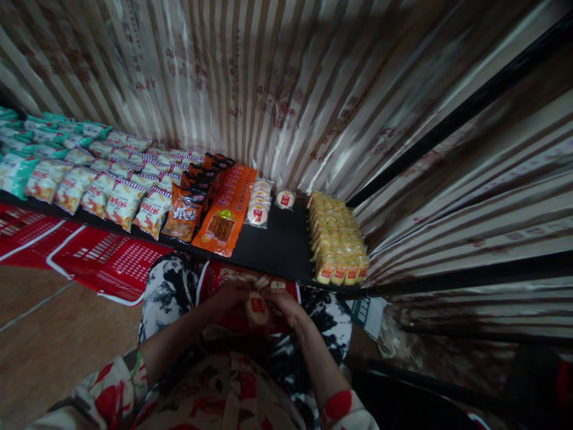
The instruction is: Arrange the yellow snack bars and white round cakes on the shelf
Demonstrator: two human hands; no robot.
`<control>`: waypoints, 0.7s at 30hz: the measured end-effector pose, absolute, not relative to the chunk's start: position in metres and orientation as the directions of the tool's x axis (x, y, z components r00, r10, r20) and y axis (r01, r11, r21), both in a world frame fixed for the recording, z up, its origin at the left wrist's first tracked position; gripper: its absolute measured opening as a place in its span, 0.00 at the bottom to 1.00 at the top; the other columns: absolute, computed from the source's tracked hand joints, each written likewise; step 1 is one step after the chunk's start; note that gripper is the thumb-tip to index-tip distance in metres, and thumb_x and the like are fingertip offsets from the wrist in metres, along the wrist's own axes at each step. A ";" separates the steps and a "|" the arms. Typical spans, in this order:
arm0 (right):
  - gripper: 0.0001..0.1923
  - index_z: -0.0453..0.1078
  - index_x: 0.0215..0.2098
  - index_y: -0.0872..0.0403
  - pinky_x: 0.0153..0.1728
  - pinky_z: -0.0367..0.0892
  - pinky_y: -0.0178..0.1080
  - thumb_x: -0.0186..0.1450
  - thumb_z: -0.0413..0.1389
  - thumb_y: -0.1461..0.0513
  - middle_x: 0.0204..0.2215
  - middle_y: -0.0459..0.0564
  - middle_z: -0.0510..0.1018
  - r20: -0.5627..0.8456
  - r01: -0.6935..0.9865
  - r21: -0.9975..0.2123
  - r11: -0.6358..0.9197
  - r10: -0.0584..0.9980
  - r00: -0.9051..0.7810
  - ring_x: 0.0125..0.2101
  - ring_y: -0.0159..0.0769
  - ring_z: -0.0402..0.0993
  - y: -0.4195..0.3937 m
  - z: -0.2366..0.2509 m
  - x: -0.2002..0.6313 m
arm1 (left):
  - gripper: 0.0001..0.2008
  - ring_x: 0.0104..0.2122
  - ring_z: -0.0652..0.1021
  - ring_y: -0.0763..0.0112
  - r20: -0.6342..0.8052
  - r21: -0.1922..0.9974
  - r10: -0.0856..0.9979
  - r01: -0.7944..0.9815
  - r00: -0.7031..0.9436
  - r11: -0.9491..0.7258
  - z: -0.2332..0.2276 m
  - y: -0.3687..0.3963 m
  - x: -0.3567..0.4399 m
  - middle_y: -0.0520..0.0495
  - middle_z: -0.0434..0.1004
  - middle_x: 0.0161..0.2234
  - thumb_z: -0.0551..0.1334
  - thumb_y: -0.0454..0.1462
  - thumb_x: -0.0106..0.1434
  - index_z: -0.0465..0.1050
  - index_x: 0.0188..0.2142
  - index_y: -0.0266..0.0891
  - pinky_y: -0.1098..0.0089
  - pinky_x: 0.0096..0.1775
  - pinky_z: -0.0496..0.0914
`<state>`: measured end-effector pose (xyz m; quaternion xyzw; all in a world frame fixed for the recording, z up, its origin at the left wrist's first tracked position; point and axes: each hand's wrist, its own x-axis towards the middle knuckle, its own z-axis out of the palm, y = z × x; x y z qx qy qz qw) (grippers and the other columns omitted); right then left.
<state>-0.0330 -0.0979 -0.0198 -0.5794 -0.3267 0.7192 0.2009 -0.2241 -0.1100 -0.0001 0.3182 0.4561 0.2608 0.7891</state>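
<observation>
- Wrapped cracker (258,306), round with a red label, is sitting between the two hands, above a red basket (211,276) that is resting between the person's thighs.
- Left hand (229,297) is reaching in from the lower left, its forearm slanting up and inward, its back facing up; its fingers are pinching narrowly at the packet's upper left edge.
- Right hand (286,306) is angling in from the lower right, wrist bending inward; its fingers are curling around the packet's right edge, also narrowly. How firmly either is gripping, I cannot tell.
- More wrapped crackers (278,285) are lying in the basket, just beyond the fingers.
- Ahead, a black shelf (278,246) is carrying a row of white crackers (258,204) between an orange packet (227,209) and stacked yellow packets (338,239).
</observation>
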 end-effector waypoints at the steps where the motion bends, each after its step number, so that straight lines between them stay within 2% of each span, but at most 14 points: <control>1: 0.21 0.58 0.17 0.54 0.14 0.37 0.30 0.45 0.64 0.51 0.10 0.35 0.57 -0.694 0.106 -0.711 -0.695 0.669 -0.267 0.11 0.19 0.46 -0.097 -0.019 -0.033 | 0.16 0.31 0.75 0.67 -0.556 0.737 0.689 -0.106 0.465 0.667 0.001 -0.111 -0.225 0.47 0.75 0.32 0.64 0.41 0.46 0.72 0.35 0.35 0.66 0.35 0.68; 6: 0.22 0.60 0.16 0.55 0.16 0.40 0.30 0.45 0.64 0.49 0.10 0.35 0.59 -0.650 0.233 -0.760 -0.607 0.698 -0.301 0.13 0.19 0.47 -0.089 -0.014 -0.033 | 0.12 0.28 0.73 0.70 -0.570 0.727 0.650 -0.061 0.502 0.684 0.003 -0.117 -0.230 0.48 0.75 0.29 0.63 0.37 0.45 0.75 0.31 0.35 0.70 0.32 0.67; 11: 0.22 0.60 0.15 0.55 0.17 0.42 0.31 0.47 0.62 0.47 0.11 0.36 0.57 -0.585 0.371 -0.804 -0.465 0.729 -0.354 0.14 0.21 0.48 -0.079 -0.007 -0.034 | 0.15 0.27 0.73 0.71 -0.562 0.741 0.641 -0.027 0.522 0.671 -0.002 -0.120 -0.229 0.47 0.77 0.31 0.64 0.37 0.44 0.76 0.34 0.35 0.72 0.31 0.63; 15: 0.19 0.65 0.19 0.56 0.18 0.46 0.30 0.49 0.60 0.49 0.13 0.38 0.60 -0.542 0.462 -0.812 -0.356 0.753 -0.373 0.16 0.22 0.50 -0.072 0.001 -0.037 | 0.16 0.28 0.73 0.70 -0.553 0.757 0.667 -0.033 0.499 0.653 -0.003 -0.121 -0.229 0.46 0.77 0.31 0.65 0.41 0.45 0.76 0.33 0.33 0.71 0.32 0.63; 21: 0.13 0.71 0.25 0.57 0.21 0.51 0.30 0.53 0.57 0.54 0.19 0.43 0.69 -0.501 0.646 -0.740 -0.186 0.793 -0.346 0.20 0.25 0.58 -0.063 0.009 -0.043 | 0.23 0.32 0.73 0.67 -0.504 0.833 0.727 0.040 0.467 0.552 -0.006 -0.122 -0.230 0.45 0.77 0.34 0.64 0.51 0.50 0.75 0.36 0.33 0.71 0.33 0.64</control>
